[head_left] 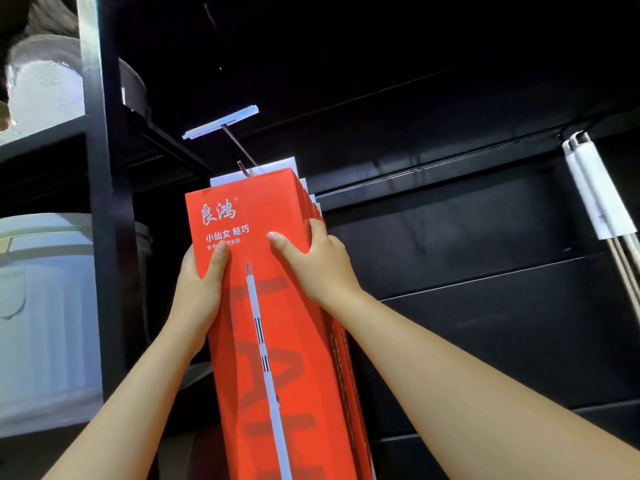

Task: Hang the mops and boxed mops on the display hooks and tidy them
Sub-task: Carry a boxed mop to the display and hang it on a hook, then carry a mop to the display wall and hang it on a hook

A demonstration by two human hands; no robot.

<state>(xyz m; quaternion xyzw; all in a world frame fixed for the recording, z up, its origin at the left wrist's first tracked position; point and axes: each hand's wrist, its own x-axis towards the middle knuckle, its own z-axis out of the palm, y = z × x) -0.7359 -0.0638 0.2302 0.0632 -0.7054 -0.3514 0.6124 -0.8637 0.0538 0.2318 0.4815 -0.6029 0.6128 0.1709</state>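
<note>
Boxed mop (277, 306) gripped by both hands (201, 289) (318, 268) under hook (242, 150).

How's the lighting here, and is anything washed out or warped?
Head view: red mop box, left hand and right hand bright and sharp; black back panel nearly lost in darkness; white bucket washed out, soft; shelf post leans, likely wide-angle distortion.

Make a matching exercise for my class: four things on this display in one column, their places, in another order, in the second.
1 red box
2 white mop
3 white bucket
4 label strip

A hanging far right
B left of the black post
C at the hook's tip
D held by the left hand and right hand

Pairs: 1-D, 2-A, 3-B, 4-C
</note>
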